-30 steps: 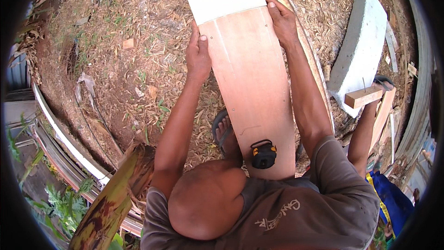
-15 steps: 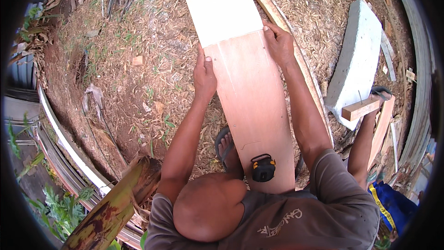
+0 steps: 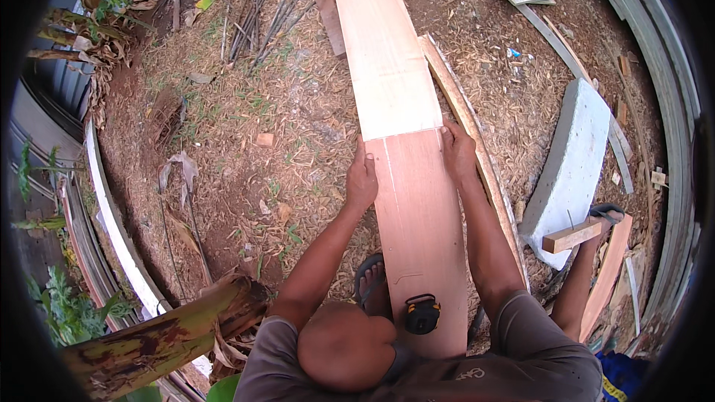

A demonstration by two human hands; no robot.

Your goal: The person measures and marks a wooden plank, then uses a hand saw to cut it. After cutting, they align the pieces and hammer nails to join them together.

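A long reddish plywood strip (image 3: pixel 419 208) runs away from my body, its far end meeting a paler plywood strip (image 3: pixel 387 67) at a straight seam. My left hand (image 3: pixel 363 179) grips the left edge close to this seam, thumb on top and fingers partly hidden at the side. Opposite it, my right hand (image 3: pixel 459 152) holds the right edge at the seam, thumb on the upper face. On the near end of the reddish strip rests a black and yellow tape measure (image 3: pixel 422 314). A narrow wooden plank (image 3: pixel 477 134) lies along the strip's right side.
At right stands a pale concrete-like block (image 3: pixel 570 156), with a small wood piece (image 3: pixel 572 237) bearing an upright nail near it. Another person's sandalled foot (image 3: pixel 607 213) is beside that piece. A banana-like trunk (image 3: pixel 164 331) leans at lower left. Dry leaves cover the ground.
The view has shifted, so the strips and hands sit lower in the picture and more of the pale strip's far end shows. Both hands stay at the seam.
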